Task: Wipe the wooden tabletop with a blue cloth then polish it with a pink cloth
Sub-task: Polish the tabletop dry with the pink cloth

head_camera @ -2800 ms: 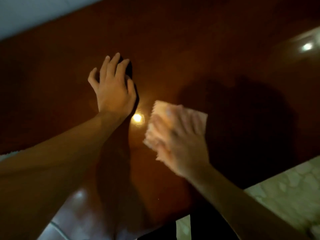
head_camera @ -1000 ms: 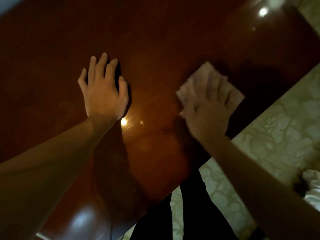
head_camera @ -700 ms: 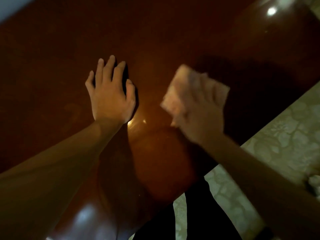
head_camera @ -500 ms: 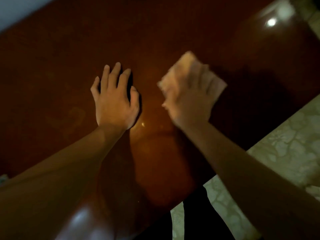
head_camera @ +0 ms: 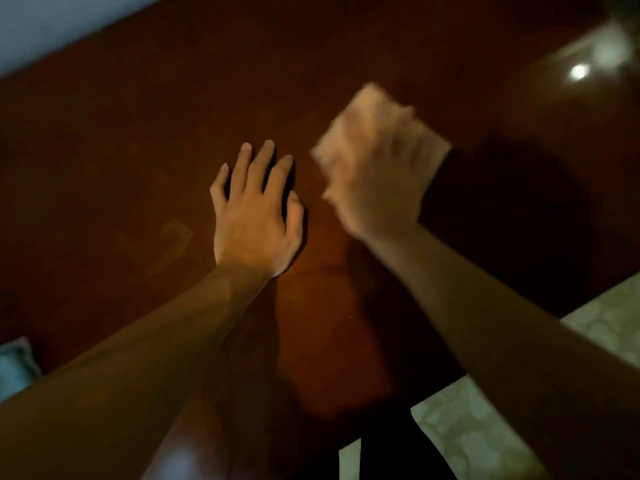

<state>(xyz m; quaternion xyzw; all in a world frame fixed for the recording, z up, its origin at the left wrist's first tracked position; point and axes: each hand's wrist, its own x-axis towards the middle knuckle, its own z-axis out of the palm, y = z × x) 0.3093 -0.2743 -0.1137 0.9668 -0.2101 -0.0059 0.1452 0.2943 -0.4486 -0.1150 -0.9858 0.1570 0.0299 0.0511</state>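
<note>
The pink cloth (head_camera: pixel 367 109) lies flat on the tabletop (head_camera: pixel 138 140), a little to the right of the middle and toward the far side. It looks pale pink, folded into a rough square with one corner pointing away from the person. Its edges are blurred, so the texture cannot be seen well. The right hand (head_camera: pixel 377 178) lies on top of the cloth and covers most of it; the fingers are spread over it and press it down, not curled around it. The hand is also blurred.

The left hand (head_camera: pixel 254 220) rests flat on the wood just beside the cloth, on its left, not touching it. Its fingers are straight and a little apart, and it holds nothing.

The tabletop is dark red-brown and glossy. It shows a bright reflection of a lamp (head_camera: pixel 579 71) near the far right corner, and a faint pale smear left of the left hand. At the left edge of the view, near the left forearm, a bit of blue cloth (head_camera: pixel 14 367) is visible. Below the right edge of the table there is a light patterned floor (head_camera: pixel 467 431).
</note>
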